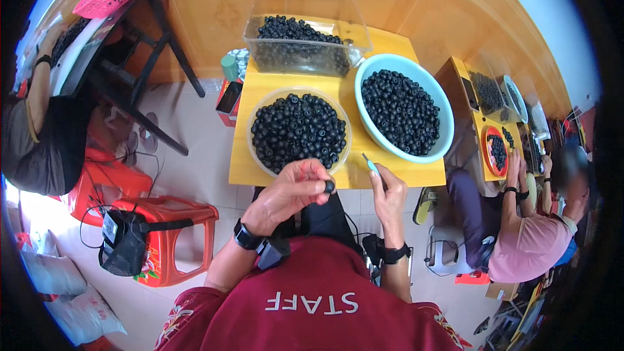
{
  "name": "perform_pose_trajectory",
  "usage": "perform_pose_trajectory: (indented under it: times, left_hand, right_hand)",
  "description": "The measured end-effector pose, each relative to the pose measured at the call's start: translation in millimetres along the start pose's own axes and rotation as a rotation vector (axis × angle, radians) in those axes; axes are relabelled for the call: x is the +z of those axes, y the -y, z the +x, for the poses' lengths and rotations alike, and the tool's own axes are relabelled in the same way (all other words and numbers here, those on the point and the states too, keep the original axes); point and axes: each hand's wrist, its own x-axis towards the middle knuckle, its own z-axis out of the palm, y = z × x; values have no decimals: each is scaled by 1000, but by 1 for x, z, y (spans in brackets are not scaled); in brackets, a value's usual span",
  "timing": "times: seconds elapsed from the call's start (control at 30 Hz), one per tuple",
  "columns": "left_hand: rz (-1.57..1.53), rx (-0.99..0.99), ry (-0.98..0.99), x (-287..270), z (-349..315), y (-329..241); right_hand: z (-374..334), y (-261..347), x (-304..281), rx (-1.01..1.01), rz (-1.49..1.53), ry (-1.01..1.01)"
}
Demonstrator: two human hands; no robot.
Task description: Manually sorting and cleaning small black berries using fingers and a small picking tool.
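Between the thumb and fingers of my left hand point(292, 194) is a small round black piece point(329, 186), just off the front edge of the yellow table point(296, 182). My right hand point(389, 196) grips a small teal-handled trimming knife point(371, 164), its thin tip pointing up and left over the table. Behind my left hand stands a clear round tub point(252, 107) heaped with black round pieces point(296, 130), some showing a hole. To its right, a light blue basin point(444, 107) holds many more of them.
A clear rectangular bin point(279, 58) with black pieces stands at the back. Left of the table are a phone point(229, 97), a green-lidded container point(229, 68) and red stools point(172, 247). A person in pink point(530, 247) works at a right-hand table; another person point(45, 136) sits far left.
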Motion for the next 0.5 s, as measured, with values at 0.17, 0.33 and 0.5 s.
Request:
perform_pose_trajectory:
  times: [0.17,0.33,0.5]
  left_hand:
    - [-18,1,-61,-15,11,12]
    - [-16,-11,-83,-21,11,16]
    - [67,-44,-121,-14,10,13]
  right_hand:
    - [0,34,-7,120,285,129]
    - [0,57,-2,107,686,246]
    - [-1,58,10,191,835,414]
